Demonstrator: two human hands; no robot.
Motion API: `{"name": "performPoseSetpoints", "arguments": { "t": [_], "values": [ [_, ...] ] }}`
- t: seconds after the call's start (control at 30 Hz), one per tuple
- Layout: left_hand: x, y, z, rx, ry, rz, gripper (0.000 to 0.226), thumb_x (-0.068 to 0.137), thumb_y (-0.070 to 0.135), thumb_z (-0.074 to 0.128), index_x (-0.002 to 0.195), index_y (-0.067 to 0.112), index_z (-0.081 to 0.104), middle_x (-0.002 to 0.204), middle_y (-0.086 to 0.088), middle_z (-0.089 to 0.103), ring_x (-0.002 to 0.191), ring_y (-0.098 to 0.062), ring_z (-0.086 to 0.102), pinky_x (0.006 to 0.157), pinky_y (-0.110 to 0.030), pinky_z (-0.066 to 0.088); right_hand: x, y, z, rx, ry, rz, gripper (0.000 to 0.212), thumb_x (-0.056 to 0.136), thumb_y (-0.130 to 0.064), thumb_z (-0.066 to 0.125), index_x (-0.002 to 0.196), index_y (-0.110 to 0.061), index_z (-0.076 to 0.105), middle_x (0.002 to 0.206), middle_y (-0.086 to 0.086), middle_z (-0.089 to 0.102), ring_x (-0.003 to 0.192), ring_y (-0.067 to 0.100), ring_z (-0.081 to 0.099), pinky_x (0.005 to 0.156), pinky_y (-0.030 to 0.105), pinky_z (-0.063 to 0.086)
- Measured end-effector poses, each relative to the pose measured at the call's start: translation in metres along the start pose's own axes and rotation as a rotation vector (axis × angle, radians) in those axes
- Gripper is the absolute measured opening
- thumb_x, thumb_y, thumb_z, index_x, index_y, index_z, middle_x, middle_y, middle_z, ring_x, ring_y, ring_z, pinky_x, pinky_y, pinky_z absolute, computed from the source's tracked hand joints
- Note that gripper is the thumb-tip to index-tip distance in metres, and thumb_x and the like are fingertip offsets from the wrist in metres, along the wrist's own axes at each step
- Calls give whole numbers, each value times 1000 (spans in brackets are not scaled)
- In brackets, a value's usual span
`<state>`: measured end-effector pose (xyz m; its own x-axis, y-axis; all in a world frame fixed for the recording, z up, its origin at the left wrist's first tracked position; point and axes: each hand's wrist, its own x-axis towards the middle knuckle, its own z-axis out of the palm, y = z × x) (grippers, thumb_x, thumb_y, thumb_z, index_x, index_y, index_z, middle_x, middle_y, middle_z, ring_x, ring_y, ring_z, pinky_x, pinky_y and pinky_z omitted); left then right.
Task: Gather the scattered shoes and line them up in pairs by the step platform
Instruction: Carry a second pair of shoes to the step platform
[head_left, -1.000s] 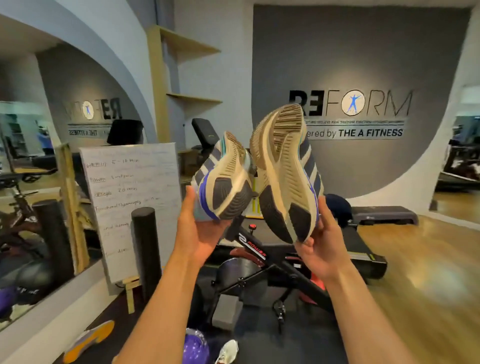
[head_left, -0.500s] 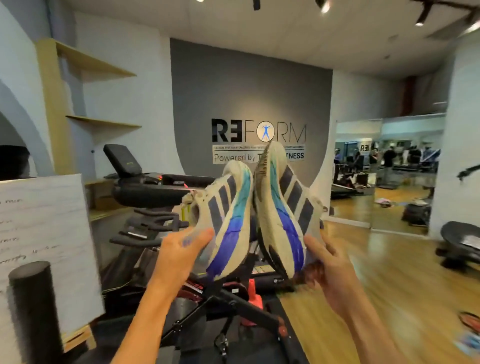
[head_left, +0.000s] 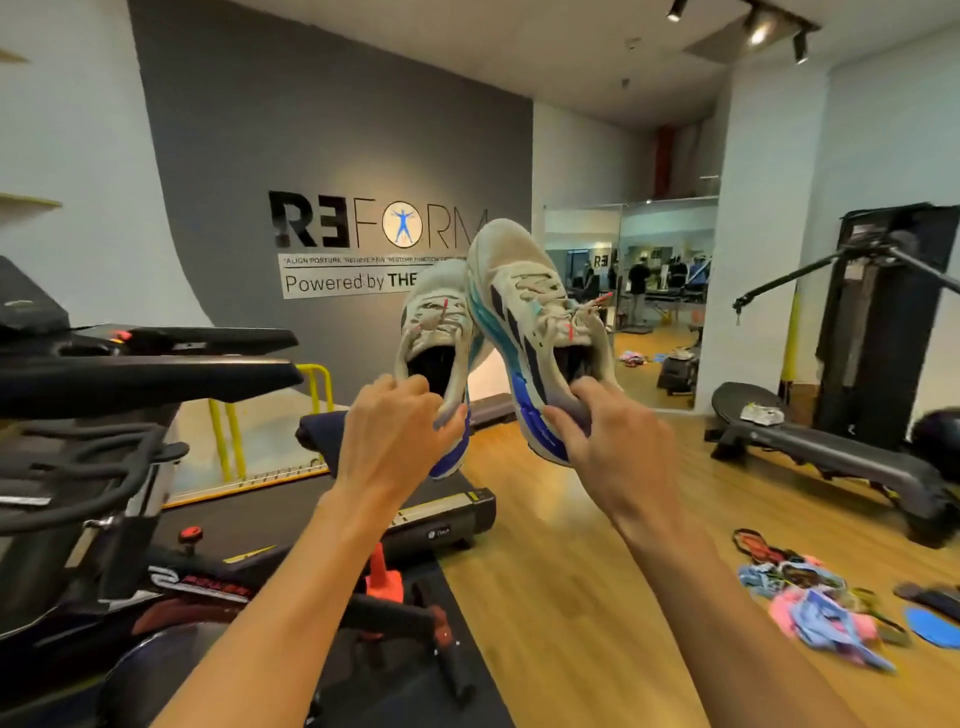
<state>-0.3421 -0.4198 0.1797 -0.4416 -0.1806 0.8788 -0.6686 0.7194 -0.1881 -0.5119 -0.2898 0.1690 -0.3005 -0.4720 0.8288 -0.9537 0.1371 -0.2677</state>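
The left hand grips the left shoe by its heel collar, fingers curled over the rim. The right hand holds the right shoe with its fingers curled round the heel. Both pale trainers are up in the air, toes pointing upward, side by side and touching, above the treadmill end and the wooden floor. Coloured bands lie scattered on the floor at right
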Motion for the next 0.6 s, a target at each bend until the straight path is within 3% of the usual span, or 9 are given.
{"name": "performPoseSetpoints", "arguments": {
  "t": [0.2,0.47,0.6],
  "values": [
    [38,76,86,138,-49,114,38,86,36,64,56,11,63,59,-7,54,56,-27,48,54,-34,34,28,102,3,-235,-15,27,23,93,-44,54,91,-22,55,86,-3,58,65,23,59,51,35,48],
    [97,158,212,44,-88,141,38,85,34,65,54,12,60,58,-6,51,57,-28,48,55,-36,36,69,224,36,-456,-43,107,27,92,-45,56,87,-19,56,82,-2,58,63,27,60,47,29,29],
    [139,186,291,-26,-113,155,36,80,34,71,54,11,63,57,-5,53,54,-27,49,54,-34,36,107,291,68,-549,-61,140,25,92,-44,55,89,-19,55,83,-3,57,63,26,61,48,28,28]
  ]
}}
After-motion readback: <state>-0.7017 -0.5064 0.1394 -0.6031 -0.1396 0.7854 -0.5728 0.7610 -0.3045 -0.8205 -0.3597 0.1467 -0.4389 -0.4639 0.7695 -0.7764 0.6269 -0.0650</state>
